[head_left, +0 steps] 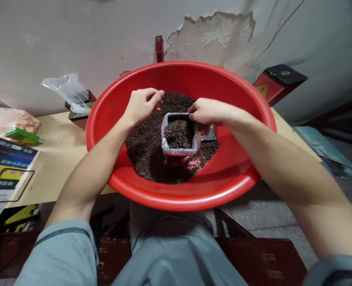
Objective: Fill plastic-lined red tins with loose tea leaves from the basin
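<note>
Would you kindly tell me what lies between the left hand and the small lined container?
In the head view, only loose dark grains show between the left hand and the small lined container, inside the red basin.

1 plastic-lined container (180, 151) — open-topped, holding dark grains (179, 134) — over a grain heap (142, 147).

1 left hand (144, 104) + 1 right hand (210, 112) = 2. Red basin (181, 201) x1. Dark grain heap (144, 149) x1. Square lined container (180, 151) x1. Shiny item (211, 135), partly hidden, x1. Plastic bags (67, 90) (1, 119) x2. Green box (23, 136) x1. Grey-blue sleeves (64, 252) (339, 270) x2. Tan tabletop (59, 147) x1.
</note>
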